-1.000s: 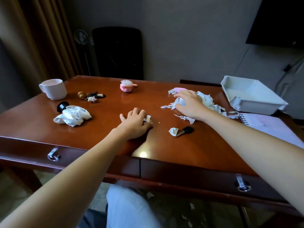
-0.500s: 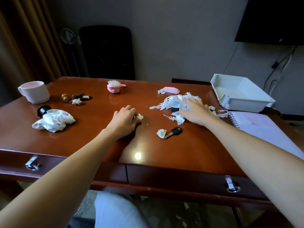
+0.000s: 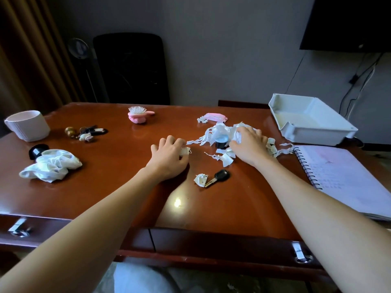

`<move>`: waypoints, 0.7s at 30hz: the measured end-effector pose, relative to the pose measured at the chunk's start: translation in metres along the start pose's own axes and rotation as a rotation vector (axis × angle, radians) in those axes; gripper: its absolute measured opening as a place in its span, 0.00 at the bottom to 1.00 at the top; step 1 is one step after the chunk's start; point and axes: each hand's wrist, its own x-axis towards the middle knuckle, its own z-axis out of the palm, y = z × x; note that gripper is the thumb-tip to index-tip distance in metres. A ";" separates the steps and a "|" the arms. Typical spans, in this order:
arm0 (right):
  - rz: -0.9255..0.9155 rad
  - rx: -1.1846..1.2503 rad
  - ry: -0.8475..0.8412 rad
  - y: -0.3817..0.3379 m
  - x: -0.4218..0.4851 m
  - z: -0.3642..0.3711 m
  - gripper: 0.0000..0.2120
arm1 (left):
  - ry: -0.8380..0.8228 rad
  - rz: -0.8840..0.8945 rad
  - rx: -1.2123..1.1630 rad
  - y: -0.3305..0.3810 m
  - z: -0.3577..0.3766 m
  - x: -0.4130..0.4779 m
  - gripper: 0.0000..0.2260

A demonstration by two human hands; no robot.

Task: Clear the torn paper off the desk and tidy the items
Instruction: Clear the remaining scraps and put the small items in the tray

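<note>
A heap of torn white paper (image 3: 215, 134) lies on the brown desk (image 3: 118, 166), right of centre. My right hand (image 3: 248, 145) lies palm down on the heap, fingers curled into the scraps. A small dark round lid (image 3: 221, 141) sits among the strips beside it. My left hand (image 3: 169, 157) rests on the desk with a small paper scrap (image 3: 185, 151) pinched at its fingertips. Nearer to me lie a crumpled paper bit (image 3: 201, 179) and a black-headed key (image 3: 219, 177).
A white tray (image 3: 317, 127) stands at the back right, an open spiral notebook (image 3: 342, 174) in front of it. A pink item (image 3: 214, 117), a pink hairbrush (image 3: 138, 115), a keyring bunch (image 3: 86, 133), a mug (image 3: 27, 124) and a crumpled white cloth (image 3: 50, 166) lie across the desk.
My right hand has dragged the paper heap toward me and to the right, baring the dark lid. My left hand has hardly shifted and keeps its scrap.
</note>
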 end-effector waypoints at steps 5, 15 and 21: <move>-0.096 -0.098 0.082 -0.001 0.013 -0.002 0.25 | -0.006 0.069 -0.013 0.009 0.011 0.014 0.22; -0.112 -0.032 -0.104 0.012 0.028 0.014 0.28 | -0.153 0.153 -0.041 0.015 0.019 0.063 0.26; -0.121 -0.048 -0.055 0.019 0.035 0.017 0.24 | -0.162 0.267 -0.132 0.022 0.032 0.106 0.30</move>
